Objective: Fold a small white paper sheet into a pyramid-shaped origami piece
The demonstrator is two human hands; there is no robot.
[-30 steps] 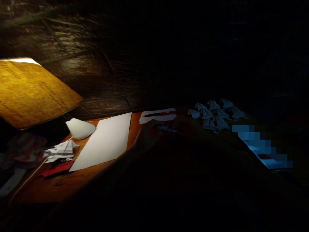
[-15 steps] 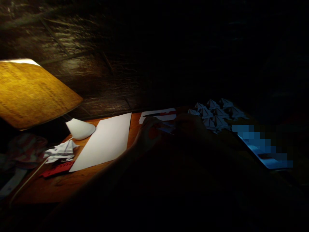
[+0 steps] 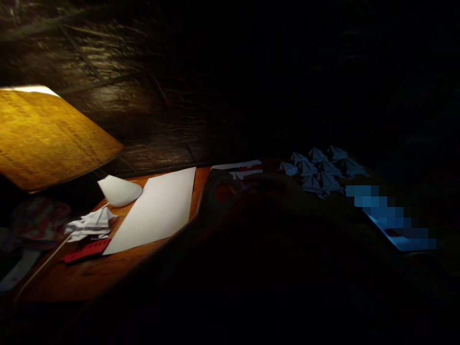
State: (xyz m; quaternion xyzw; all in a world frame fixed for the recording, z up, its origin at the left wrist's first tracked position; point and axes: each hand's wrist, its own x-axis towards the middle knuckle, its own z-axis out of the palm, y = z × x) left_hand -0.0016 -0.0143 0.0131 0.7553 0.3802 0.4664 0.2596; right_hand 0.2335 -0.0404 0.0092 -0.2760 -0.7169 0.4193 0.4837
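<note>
Deep shadow covers both hands near the middle of the wooden table. My left hand [image 3: 217, 194] has its fingers curled round to a small piece of folded paper [image 3: 237, 185]. Against the other side of that paper my right hand [image 3: 275, 184] is closed, its fingers mostly lost in the dark. Just behind the hands lie white paper strips with a red and black object [image 3: 247, 167] on them. A large white sheet [image 3: 158, 211] is spread to the left of my left hand. Several pointed folded paper shapes [image 3: 319, 172] stand in rows to the right.
A lit screen [image 3: 388, 225], partly pixelated, lies at the right. On the left are a curled white paper [image 3: 120, 191], crumpled striped paper [image 3: 91, 225], a red ruler-like piece [image 3: 86, 251] and a thin pale cord [image 3: 43, 268]. A yellow-brown panel [image 3: 53, 139] glows above them.
My right hand has moved left, closer to my left hand. The folded paper between them has shifted slightly left and tilted more upright. Objects on the table have stayed put.
</note>
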